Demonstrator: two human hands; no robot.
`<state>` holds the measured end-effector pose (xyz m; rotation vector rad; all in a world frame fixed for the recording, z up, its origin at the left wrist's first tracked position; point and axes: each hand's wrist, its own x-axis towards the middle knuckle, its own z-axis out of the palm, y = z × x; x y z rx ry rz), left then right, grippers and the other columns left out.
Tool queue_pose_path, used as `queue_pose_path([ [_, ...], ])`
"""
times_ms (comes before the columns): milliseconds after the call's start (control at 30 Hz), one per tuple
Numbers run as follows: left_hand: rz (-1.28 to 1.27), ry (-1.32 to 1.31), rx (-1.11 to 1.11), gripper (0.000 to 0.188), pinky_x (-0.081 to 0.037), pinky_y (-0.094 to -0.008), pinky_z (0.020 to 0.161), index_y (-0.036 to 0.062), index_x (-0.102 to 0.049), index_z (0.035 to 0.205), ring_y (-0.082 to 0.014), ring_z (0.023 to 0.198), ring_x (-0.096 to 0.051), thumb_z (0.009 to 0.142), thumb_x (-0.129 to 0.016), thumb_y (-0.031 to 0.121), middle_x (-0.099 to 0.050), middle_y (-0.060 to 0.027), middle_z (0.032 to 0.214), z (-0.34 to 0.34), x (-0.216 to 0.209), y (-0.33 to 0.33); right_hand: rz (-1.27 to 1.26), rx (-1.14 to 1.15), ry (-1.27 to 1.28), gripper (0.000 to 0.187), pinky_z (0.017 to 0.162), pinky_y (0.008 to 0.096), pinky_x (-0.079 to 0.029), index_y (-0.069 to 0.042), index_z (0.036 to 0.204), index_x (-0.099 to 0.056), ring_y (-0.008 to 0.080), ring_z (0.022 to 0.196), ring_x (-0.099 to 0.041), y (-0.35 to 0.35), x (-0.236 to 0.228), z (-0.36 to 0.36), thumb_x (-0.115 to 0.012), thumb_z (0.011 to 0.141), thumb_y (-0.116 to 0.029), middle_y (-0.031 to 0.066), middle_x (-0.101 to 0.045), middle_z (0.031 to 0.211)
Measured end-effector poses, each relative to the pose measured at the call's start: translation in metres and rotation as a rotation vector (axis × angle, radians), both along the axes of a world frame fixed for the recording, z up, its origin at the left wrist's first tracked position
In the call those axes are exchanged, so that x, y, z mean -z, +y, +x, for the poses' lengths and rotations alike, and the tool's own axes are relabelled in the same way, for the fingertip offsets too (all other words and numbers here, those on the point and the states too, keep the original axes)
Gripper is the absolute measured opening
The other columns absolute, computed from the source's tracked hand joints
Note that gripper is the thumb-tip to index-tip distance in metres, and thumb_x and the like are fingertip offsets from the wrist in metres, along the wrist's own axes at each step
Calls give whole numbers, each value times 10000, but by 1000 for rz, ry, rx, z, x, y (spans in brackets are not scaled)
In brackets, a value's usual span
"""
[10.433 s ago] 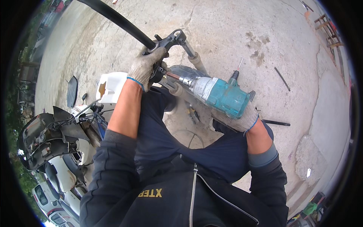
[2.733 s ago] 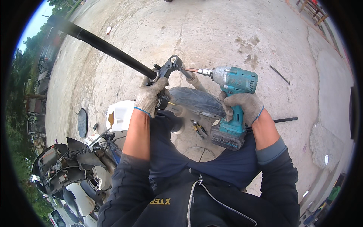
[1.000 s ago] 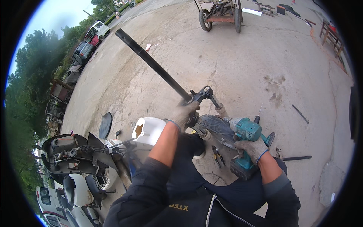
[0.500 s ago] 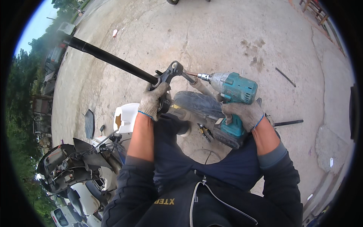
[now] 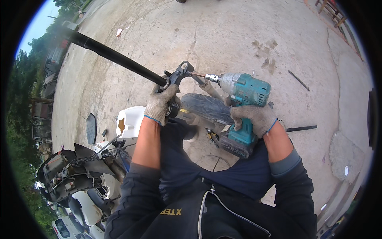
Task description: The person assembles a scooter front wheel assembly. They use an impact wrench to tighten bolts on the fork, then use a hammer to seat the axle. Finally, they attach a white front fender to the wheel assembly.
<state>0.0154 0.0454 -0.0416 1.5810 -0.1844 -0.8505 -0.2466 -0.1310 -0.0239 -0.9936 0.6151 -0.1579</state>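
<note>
My left hand point(image 5: 161, 105), in a grey knit glove, is closed around the fork clamp point(image 5: 176, 79) of a two-wheeler's front fork. From the clamp a long black steering stem point(image 5: 119, 59) slants up to the left. My gloved right hand point(image 5: 258, 120) grips the handle of a teal cordless impact wrench point(image 5: 250, 90), its battery low by my thigh. The wrench's chuck carries a thin bit point(image 5: 200, 75), whose tip meets the side of the clamp's ringed end. Below lie a fork leg point(image 5: 211, 90) and a black tyre point(image 5: 209, 106), partly hidden by my hands.
A partly stripped scooter point(image 5: 75, 171) stands at the left, near a white plastic panel point(image 5: 133, 121). Pliers point(image 5: 213, 137) lie on the concrete between my legs. A dark rod point(image 5: 298, 80) is on the ground at the right, and another bar point(image 5: 301, 128) sticks out beyond my right wrist.
The wrench's bit has come to the clamp's ringed end, where a small gap seemed to be before. Both hands keep their holds, and the whole view has shifted slightly.
</note>
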Motion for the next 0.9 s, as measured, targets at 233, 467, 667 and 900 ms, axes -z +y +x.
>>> queue_pose_path([
  [233, -23, -43, -5, 507, -648, -400, 526, 13, -547, 1396, -195, 643, -679, 945, -760, 104, -666, -126, 949, -9, -4, -8, 206, 43, -66, 281, 535, 308, -546, 12, 1112, -710, 156, 583, -621, -11, -4, -10, -731, 850, -87, 80, -660, 763],
  [467, -13, -62, 14, 500, -637, -391, 521, 12, -552, 1380, -192, 637, -683, 940, -765, 112, -674, -112, 927, -8, -4, -13, 105, 20, 23, 331, 510, 330, -570, 33, 1104, -688, 167, 583, -631, -20, 6, -8, -770, 790, -38, 102, -671, 796],
  [667, 4, -50, -2, 489, -639, -400, 498, 5, -546, 1363, -204, 617, -680, 942, -767, 117, -652, -112, 900, -3, 0, -9, -65, -4, 18, 314, 541, 274, -545, -10, 1114, -720, 139, 610, -636, -21, 6, -3, -774, 805, 11, 49, -687, 835],
  [900, -19, -49, -11, 407, -629, -394, 477, 15, -569, 1295, -215, 596, -686, 949, -755, 122, -667, -119, 881, -2, 1, -7, -10, -9, 76, 359, 551, 293, -528, 24, 1117, -712, 148, 584, -621, -20, 3, 3, -769, 763, 27, 57, -671, 791],
])
